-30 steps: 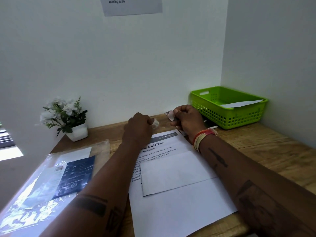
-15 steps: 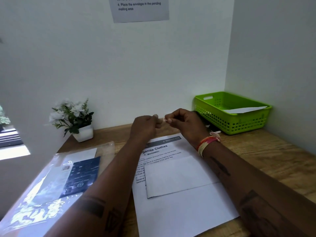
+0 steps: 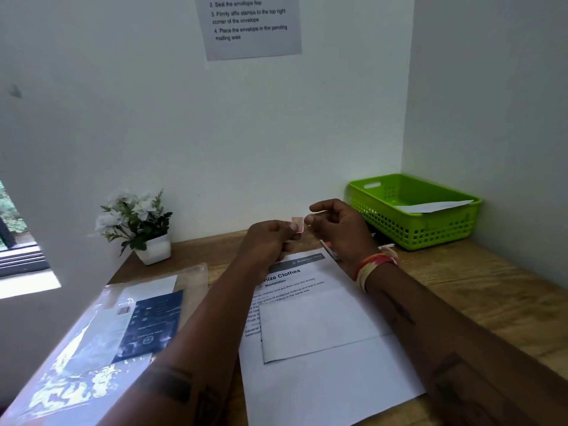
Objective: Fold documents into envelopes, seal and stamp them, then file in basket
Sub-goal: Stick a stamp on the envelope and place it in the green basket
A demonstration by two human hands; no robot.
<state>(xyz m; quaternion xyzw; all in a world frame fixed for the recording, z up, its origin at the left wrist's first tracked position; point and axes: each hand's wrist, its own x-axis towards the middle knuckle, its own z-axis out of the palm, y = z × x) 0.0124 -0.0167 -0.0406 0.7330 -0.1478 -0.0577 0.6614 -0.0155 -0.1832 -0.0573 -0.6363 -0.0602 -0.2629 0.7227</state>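
Note:
A small pinkish stamp [image 3: 297, 224] is pinched at the fingertips of my left hand [image 3: 270, 241], raised above the desk. My right hand [image 3: 336, 232] hovers just to its right, fingers curled, fingertips close to the stamp's edge; whether they touch it is unclear. Below lies a white envelope [image 3: 319, 324] on top of a printed document [image 3: 322, 379]. The green basket [image 3: 412, 210] stands at the back right with one white envelope [image 3: 436, 206] inside.
A potted white-flower plant [image 3: 138, 226] stands at the back left. A clear plastic packet with a dark card [image 3: 101, 342] lies on the left of the wooden desk [image 3: 491, 296]. An instruction sheet [image 3: 250, 24] hangs on the wall. Walls close the back and right.
Both hands have lifted from the desk's back edge and come together. The stamp now shows upright at my left fingertips, and my right fingers have loosened. The view has tilted up.

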